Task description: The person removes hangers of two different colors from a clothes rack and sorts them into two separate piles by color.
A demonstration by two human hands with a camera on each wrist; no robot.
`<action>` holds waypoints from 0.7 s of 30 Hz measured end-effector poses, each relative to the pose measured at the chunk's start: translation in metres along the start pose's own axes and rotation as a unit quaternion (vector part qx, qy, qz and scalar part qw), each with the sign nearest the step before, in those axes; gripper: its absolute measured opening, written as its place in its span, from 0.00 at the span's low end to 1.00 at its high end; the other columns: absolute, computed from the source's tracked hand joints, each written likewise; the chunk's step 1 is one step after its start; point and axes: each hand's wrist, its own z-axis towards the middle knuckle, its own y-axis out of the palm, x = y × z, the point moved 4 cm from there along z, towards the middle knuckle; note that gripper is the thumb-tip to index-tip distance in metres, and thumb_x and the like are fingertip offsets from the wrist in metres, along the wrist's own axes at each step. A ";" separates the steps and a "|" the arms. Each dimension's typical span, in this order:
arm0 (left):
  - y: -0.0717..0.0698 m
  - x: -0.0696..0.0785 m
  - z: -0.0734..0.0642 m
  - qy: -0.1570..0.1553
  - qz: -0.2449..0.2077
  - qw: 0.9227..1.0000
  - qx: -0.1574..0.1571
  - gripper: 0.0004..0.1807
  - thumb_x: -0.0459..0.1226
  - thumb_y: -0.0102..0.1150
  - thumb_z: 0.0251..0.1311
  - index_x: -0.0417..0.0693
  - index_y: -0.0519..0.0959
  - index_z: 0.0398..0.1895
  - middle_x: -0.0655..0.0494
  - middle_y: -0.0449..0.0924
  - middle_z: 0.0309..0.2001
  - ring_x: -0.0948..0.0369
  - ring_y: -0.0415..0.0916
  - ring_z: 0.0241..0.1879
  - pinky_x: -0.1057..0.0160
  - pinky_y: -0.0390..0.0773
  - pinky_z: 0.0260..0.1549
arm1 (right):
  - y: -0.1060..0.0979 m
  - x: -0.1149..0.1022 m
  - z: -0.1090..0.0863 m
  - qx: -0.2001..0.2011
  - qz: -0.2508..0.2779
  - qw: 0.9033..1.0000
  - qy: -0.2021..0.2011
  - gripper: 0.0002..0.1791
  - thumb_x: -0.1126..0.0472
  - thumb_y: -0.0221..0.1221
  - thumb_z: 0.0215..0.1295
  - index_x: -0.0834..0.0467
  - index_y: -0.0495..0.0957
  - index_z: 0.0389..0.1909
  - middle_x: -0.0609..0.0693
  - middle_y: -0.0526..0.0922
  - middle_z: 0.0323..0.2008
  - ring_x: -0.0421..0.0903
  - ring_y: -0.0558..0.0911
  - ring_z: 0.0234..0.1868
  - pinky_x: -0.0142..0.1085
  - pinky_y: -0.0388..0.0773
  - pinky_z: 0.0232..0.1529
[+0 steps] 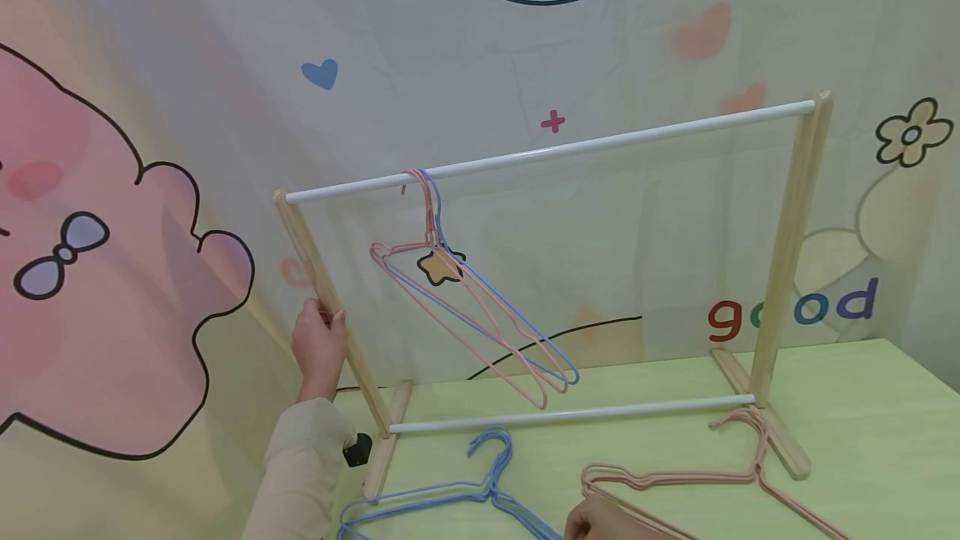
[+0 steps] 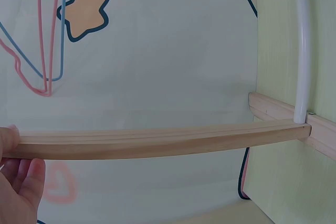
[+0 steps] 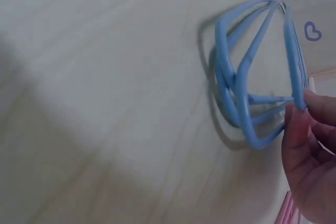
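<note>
My left hand [image 1: 318,348] grips the left wooden post [image 1: 363,382] of a clothes rack, thumb and fingers on either side of it in the left wrist view. At the bottom edge of the head view is my right hand [image 1: 611,519], partly cut off. The right wrist view shows its thumb and fingers pinching one blue hanger [image 3: 292,61] at its end, beside other blue hangers [image 3: 223,51] on the table. Pink hangers [image 1: 517,315] and a blue hanger [image 1: 551,344] hang together from the white top rail [image 1: 600,142], toward its left end.
Several pink hangers [image 1: 697,480] lie stacked on the pale green table [image 1: 862,407], right of the blue ones. The rack's right post [image 1: 787,257] and lower white rail [image 1: 585,417] stand behind them. A small black object [image 1: 357,450] sits near the left foot. Printed cloth hangs behind.
</note>
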 end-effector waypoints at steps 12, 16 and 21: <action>0.000 0.000 0.001 0.008 -0.003 1.000 0.003 0.11 0.35 0.53 0.56 0.34 0.68 0.36 0.38 0.72 0.32 0.45 0.69 0.34 0.49 0.66 0.36 | -0.044 -0.035 0.006 0.017 0.054 0.997 0.045 0.05 0.66 0.56 0.55 0.65 0.76 0.28 0.46 0.70 0.17 0.36 0.67 0.13 0.26 0.65 0.13; 0.000 0.001 0.000 0.008 -0.001 1.000 0.004 0.11 0.35 0.53 0.56 0.34 0.68 0.36 0.38 0.72 0.32 0.45 0.70 0.35 0.49 0.66 0.36 | -0.066 -0.050 0.009 0.019 0.091 0.995 0.033 0.07 0.66 0.53 0.59 0.68 0.75 0.33 0.46 0.71 0.19 0.36 0.67 0.15 0.27 0.66 0.15; 0.000 0.001 0.000 0.008 0.000 1.000 0.002 0.11 0.35 0.53 0.56 0.34 0.68 0.37 0.37 0.72 0.33 0.44 0.70 0.35 0.48 0.67 0.36 | -0.090 -0.068 0.013 0.052 0.067 0.996 0.027 0.08 0.65 0.53 0.59 0.67 0.75 0.35 0.45 0.71 0.20 0.38 0.70 0.17 0.28 0.69 0.16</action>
